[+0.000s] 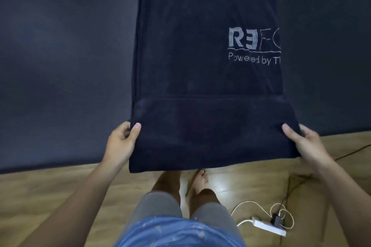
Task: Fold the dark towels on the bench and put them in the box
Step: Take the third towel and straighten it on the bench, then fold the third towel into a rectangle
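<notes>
1. Dark navy terry towel with white stitched lettering (200, 66) lies lengthwise across the dark padded tabletop (60, 56). Its far end leaves the frame at the tabletop's far side. Its near end is lifted and overhangs the tabletop's near edge.
2. Left hand (120, 142) pinches the towel's near-left corner, thumb on top and fingers curled at the edge. Right hand (307, 144) pinches the near-right corner, thumb on top; its fingers under the cloth are hidden.
3. The lettering is cut off at the towel's right edge, so the towel is probably already folded once lengthwise. Not confirmed: the layers at that edge cannot be made out.
4. Step in hand (judgement): the cross-fold. The near end is held taut between both hands, ready to go over towards the tabletop's far side.
5. Next move calls for carrying both corners together at an even pace, setting them on the far corners with edges matched, then smoothing flat. The cloth is limp, so an uneven pull would skew the fold.
6. The box is not in view, and no finished towel is seen on the tabletop.
7. On the pale wooden floor (60, 196) in front of the tabletop's near edge lies a white power strip with looped cables (269, 226), apart from the towel.
</notes>
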The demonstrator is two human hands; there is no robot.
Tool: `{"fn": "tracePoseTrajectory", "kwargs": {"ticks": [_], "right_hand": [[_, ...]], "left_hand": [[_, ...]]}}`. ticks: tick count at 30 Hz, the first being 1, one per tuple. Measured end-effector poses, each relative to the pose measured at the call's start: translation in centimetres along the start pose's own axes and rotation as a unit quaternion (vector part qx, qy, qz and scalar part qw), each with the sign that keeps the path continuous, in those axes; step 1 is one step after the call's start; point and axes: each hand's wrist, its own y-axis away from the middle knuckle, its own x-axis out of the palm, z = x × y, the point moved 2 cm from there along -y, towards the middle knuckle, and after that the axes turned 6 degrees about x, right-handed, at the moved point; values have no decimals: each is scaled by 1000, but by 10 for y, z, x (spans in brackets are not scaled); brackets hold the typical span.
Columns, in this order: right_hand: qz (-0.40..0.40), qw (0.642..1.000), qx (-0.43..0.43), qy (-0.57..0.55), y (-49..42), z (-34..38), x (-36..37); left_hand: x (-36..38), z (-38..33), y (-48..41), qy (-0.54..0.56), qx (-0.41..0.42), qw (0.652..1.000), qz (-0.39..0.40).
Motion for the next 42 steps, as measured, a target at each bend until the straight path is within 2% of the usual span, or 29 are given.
{"fn": "tracePoseTrajectory", "kwargs": {"ticks": [2, 4, 7, 10, 13, 19, 22, 25, 28, 30, 32, 35, 39, 42], "right_hand": [[38, 999, 22, 9, 5, -22, 3], [72, 996, 38, 32, 7, -42, 9], [18, 999, 21, 42, 5, -48, 8], [-40, 998, -12, 38, 3, -41, 0], [-74, 997, 0, 34, 2, -49, -1], [0, 991, 52, 122, 24, -51, -18], [45, 989, 106, 92, 36, -65, -38], [71, 987, 140, 22, 46, -79, -51], [100, 989, 110, 17, 49, -77, -62], [133, 989, 55, 34, 49, -65, -72], [161, 985, 9, 59, 50, -52, -78], [163, 983, 2, 83, 45, -37, -80], [208, 967, 128, -72, 32, -26, -85], [255, 944, 141, -156, 15, -9, -78]], "left_hand": [[1, 7, 13, -10, 6, 1000, -5], [1, 17, 26, -64, 8, 998, 9], [1, 27, 38, -129, -11, 992, -8], [11, 25, 47, -81, -18, 994, -64], [21, 20, 57, -26, -21, 995, -94], [25, 16, 81, 18, -44, 998, -47], [24, 25, 103, 22, -66, 997, -17], [22, 22, 119, 37, -50, 998, 6], [15, 10, 127, 59, -10, 997, 38], [8, 2, 126, 51, -8, 996, 67], [2, -5, 119, 52, -39, 995, 72], [0, -17, 113, 140, -112, 982, 66], [0, -36, 102, 196, -117, 970, 85], [-6, -48, 83, 116, -74, 982, 130]]}}
